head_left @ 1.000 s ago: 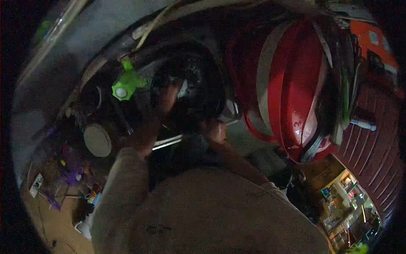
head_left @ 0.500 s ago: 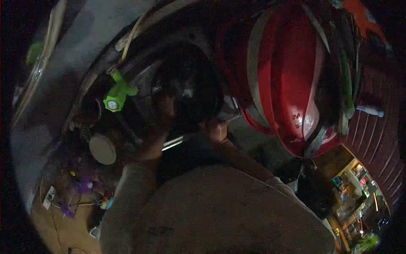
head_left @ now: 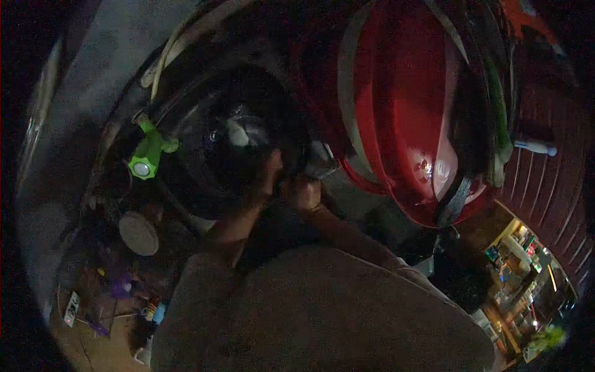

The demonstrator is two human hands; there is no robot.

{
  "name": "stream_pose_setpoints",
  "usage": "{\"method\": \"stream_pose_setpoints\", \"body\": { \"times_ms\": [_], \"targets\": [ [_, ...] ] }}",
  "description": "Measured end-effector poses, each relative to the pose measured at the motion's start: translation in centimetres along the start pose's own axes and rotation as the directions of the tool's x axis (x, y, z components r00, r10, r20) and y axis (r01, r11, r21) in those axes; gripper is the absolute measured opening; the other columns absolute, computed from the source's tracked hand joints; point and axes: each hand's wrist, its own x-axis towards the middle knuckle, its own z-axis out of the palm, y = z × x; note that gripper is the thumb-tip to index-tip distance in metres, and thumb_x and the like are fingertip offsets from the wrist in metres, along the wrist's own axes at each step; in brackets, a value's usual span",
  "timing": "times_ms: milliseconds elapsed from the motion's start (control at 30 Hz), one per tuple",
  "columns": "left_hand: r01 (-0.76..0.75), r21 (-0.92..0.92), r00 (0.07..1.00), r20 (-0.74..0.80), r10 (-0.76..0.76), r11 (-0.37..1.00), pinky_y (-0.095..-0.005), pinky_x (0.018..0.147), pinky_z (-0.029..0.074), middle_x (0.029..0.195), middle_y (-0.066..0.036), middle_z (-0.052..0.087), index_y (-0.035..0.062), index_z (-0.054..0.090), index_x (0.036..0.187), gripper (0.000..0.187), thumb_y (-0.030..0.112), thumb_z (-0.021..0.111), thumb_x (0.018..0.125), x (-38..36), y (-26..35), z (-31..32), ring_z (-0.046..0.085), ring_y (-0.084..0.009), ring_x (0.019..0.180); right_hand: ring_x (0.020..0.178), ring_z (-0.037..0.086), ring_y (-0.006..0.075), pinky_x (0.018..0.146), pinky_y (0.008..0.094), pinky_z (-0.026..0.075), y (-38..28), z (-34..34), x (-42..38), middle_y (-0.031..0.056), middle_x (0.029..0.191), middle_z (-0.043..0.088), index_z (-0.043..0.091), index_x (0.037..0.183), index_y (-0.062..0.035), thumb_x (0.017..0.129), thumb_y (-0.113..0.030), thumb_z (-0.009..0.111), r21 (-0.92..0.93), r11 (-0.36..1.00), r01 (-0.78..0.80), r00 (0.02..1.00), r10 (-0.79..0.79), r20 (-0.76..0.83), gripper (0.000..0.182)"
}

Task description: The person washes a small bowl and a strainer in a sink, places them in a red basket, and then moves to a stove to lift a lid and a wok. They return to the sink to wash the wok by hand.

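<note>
I see both hands raised against a dark round part that sits just left of the big red curved shell. The left hand lies against its lower right edge, and the right hand sits just beside it, below that edge. In this dim light I cannot tell whether either hand grips or is spread. A green fitting sits left of the dark part.
</note>
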Motion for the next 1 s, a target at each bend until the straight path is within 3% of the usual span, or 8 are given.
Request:
{"method": "stream_pose_setpoints", "body": {
  "times_ms": [133, 300, 433, 667, 733, 900, 967, 1000],
  "targets": [
    [0.288, -0.156, 0.958, 0.061, -0.282, 0.945, -0.0414, 0.078, 0.049, 0.105, -0.016, 0.063, 0.0041, 0.057, 0.123, 0.032, 0.023, 0.050, 0.098, 0.1, -7.6, -7.4, 0.061, -0.0285, 0.089, 0.047, 0.050, 0.0245, 0.044, 0.0410, 0.042, 0.0, -0.1, -0.3, 0.0107, 0.059, 0.057, 0.063, 0.068, -0.0040, 0.082, -0.031, 0.068, -0.190, 0.948, 0.255, 0.924, -0.297, -0.243, 0.031],
    [0.069, 0.190, 0.997, -0.038, -0.063, 0.979, -0.0419, 0.078, 0.049, 0.106, -0.017, 0.063, 0.0041, 0.056, 0.124, 0.033, 0.024, 0.051, 0.098, 12.7, -4.8, -6.0, 0.061, -0.0293, 0.089, 0.046, 0.053, 0.0213, 0.043, 0.0378, 0.042, 1.3, 2.0, 0.0, 0.0110, 0.058, 0.058, 0.063, 0.063, -0.0064, 0.082, -0.030, 0.066, -0.336, 0.898, 0.283, 0.892, -0.376, -0.252, 0.031],
    [-0.062, 0.064, 0.994, 0.093, 0.056, 0.996, -0.0423, 0.078, 0.049, 0.107, -0.018, 0.063, 0.0041, 0.056, 0.125, 0.035, 0.025, 0.051, 0.098, 8.4, 1.0, 0.7, 0.061, -0.0299, 0.089, 0.048, 0.054, 0.0192, 0.042, 0.0367, 0.042, -0.6, -0.2, -0.1, 0.0103, 0.059, 0.059, 0.063, 0.067, -0.0062, 0.083, -0.029, 0.067, -0.178, 0.983, 0.033, 0.998, -0.022, 0.061, 0.029],
    [0.341, -0.226, 0.939, 0.135, -0.317, 0.912, -0.0430, 0.079, 0.049, 0.108, -0.019, 0.063, 0.0042, 0.054, 0.127, 0.036, 0.026, 0.051, 0.098, 2.9, -9.3, -7.5, 0.061, -0.0309, 0.089, 0.043, 0.054, 0.0209, 0.041, 0.0416, 0.044, 0.3, 0.3, -0.5, 0.0083, 0.056, 0.059, 0.069, 0.076, -0.0088, 0.084, -0.034, 0.065, -0.156, 0.957, 0.244, 0.957, -0.263, -0.123, 0.027],
    [0.229, 0.250, 0.959, 0.109, -0.262, 0.941, -0.0417, 0.079, 0.049, 0.109, -0.018, 0.062, 0.0035, 0.054, 0.127, 0.038, 0.028, 0.053, 0.098, 10.5, -9.3, -8.7, 0.060, -0.0310, 0.089, 0.043, 0.055, 0.0217, 0.041, 0.0426, 0.045, 0.8, 1.2, -0.6, 0.0087, 0.057, 0.060, 0.070, 0.081, -0.0089, 0.084, -0.036, 0.065, -0.236, 0.922, 0.308, 0.931, -0.344, -0.127, 0.028],
    [-0.087, 0.222, 0.969, 0.245, 0.031, 0.971, -0.0392, 0.086, 0.047, 0.111, -0.014, 0.062, 0.0013, 0.057, 0.119, 0.035, 0.027, 0.057, 0.096, 12.4, 0.1, -1.5, 0.060, -0.0259, 0.095, 0.058, 0.059, 0.0315, 0.052, 0.0455, 0.045, -1.3, -0.5, -0.2, 0.0116, 0.066, 0.062, 0.069, 0.077, -0.0070, 0.081, -0.040, 0.067, -0.343, 0.936, 0.082, 0.990, -0.037, 0.135, 0.033],
    [-0.035, 0.074, 0.894, 0.447, -0.002, 0.997, -0.0382, 0.089, 0.047, 0.111, -0.013, 0.062, 0.0004, 0.059, 0.115, 0.033, 0.027, 0.059, 0.095, 7.6, 0.9, -0.4, 0.060, -0.0239, 0.097, 0.060, 0.063, 0.0301, 0.054, 0.0446, 0.050, -1.1, -0.5, 1.3, 0.0136, 0.068, 0.064, 0.070, 0.079, -0.0051, 0.084, -0.043, 0.063, -0.404, 0.913, 0.051, 0.923, 0.112, 0.369, 0.039],
    [0.215, -0.161, 0.800, 0.595, -0.079, 0.963, -0.0377, 0.091, 0.046, 0.111, -0.012, 0.062, -0.0001, 0.059, 0.114, 0.033, 0.026, 0.060, 0.094, 5.0, 0.0, -1.6, 0.060, -0.0229, 0.098, 0.061, 0.065, 0.0294, 0.055, 0.0441, 0.053, -1.2, -0.7, 1.6, 0.0145, 0.069, 0.065, 0.070, 0.080, -0.0041, 0.085, -0.045, 0.060, -0.435, 0.900, 0.040, 0.866, 0.185, 0.464, 0.042]
  ]
}}
